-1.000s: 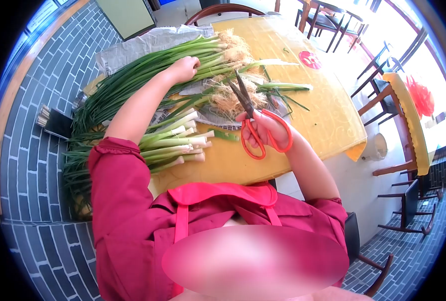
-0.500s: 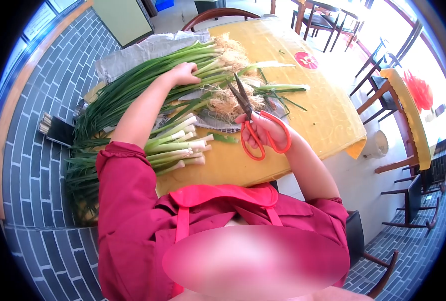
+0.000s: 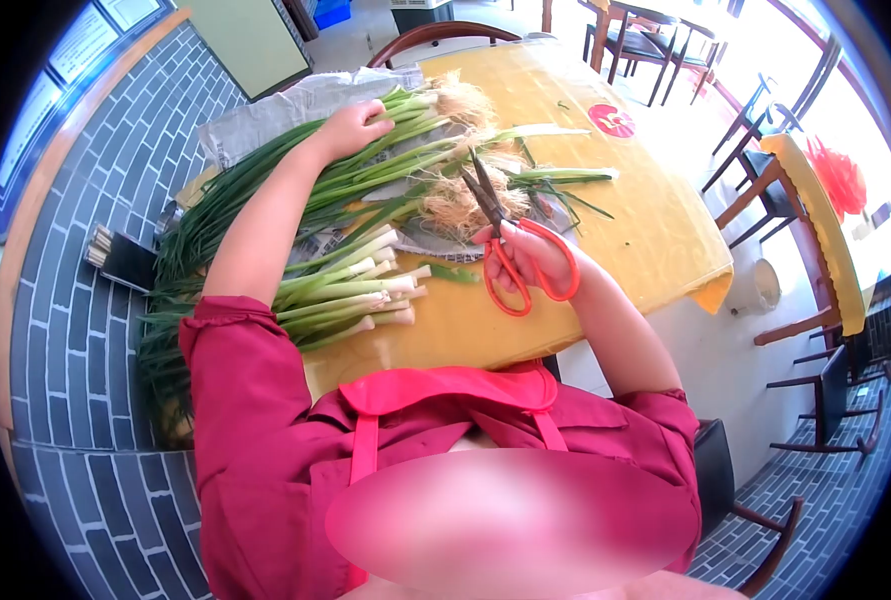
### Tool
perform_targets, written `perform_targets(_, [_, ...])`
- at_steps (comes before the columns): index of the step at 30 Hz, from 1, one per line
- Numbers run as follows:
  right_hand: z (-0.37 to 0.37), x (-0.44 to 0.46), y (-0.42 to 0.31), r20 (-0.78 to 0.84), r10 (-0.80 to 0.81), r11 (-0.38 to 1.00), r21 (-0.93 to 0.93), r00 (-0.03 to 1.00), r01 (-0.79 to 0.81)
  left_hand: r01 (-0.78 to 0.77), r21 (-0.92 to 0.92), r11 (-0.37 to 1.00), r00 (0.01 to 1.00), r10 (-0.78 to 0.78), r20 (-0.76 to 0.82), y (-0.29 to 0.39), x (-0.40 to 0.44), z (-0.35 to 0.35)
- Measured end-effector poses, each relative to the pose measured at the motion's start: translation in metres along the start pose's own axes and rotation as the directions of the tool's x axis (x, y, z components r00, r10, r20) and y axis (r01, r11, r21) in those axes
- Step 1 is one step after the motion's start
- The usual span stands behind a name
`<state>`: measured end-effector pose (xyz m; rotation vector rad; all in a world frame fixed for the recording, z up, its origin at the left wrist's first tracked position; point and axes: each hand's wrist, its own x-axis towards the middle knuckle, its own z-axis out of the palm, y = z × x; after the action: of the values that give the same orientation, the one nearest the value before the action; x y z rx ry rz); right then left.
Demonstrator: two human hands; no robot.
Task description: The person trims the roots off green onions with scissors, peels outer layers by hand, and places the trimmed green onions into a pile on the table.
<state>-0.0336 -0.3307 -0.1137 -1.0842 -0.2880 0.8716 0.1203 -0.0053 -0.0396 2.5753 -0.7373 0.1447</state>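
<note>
My left hand (image 3: 351,130) is closed around some stalks at the far side of a large bunch of green onions (image 3: 365,165) with roots still on. My right hand (image 3: 537,262) grips a pair of scissors (image 3: 487,195) with red handles, its dark blades pointing up and away, slightly apart. Behind and beside those blades lie the tangled pale roots (image 3: 460,205). Nearer to me is a pile of green onions with trimmed white ends (image 3: 390,290). Newspaper (image 3: 255,130) lies under the rooted bunch.
A yellow cloth (image 3: 655,230) covers the table. Loose stalks (image 3: 570,175) lie right of the roots. A dark holder of chopsticks (image 3: 125,260) stands by the grey brick wall at left. Chairs (image 3: 820,400) and another table (image 3: 815,230) stand at right.
My left hand has moved up and slightly left, toward the bunch's far edge. The stalks there have shifted, and a gap with newspaper shows. My right hand and the scissors stay nearly still.
</note>
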Motion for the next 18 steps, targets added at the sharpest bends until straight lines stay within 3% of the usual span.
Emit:
perform_targets(1, [0.001, 0.000, 0.000, -0.010, 0.002, 1.000, -0.001, 1.000, -0.002, 0.007, -0.007, 1.000, 1.000, -0.007, 0.008, 0.003, -0.001, -0.004])
perform_targets(4, [0.002, 0.001, -0.001, -0.024, 0.009, 1.000, -0.008, 1.000, -0.009, 0.104, 0.124, 0.987, 0.945, -0.137, 0.298, 0.015, 0.000, -0.017])
perform_targets(7, [0.004, 0.000, -0.003, -0.034, 0.011, 1.000, -0.013, 0.999, -0.011, 0.163, 0.048, 0.985, 0.927, -0.170, 0.334, 0.022, -0.002, -0.005])
perform_targets(11, [0.003, -0.001, -0.002, -0.041, -0.002, 1.000, -0.029, 0.999, 0.001, 0.234, -0.096, 0.967, 0.932, -0.196, 0.306, 0.010, 0.000, 0.019])
perform_targets(15, [0.001, 0.001, 0.001, -0.042, -0.002, 0.998, -0.057, 0.999, 0.000, 0.169, 0.085, 0.982, 0.893, -0.189, 0.408, 0.010, 0.005, 0.019])
perform_targets(18, [0.000, 0.001, 0.001, -0.040, -0.008, 0.999, -0.053, 0.999, 0.006, 0.171, -0.181, 0.968, 0.973, -0.138, 0.183, -0.001, 0.001, 0.008])
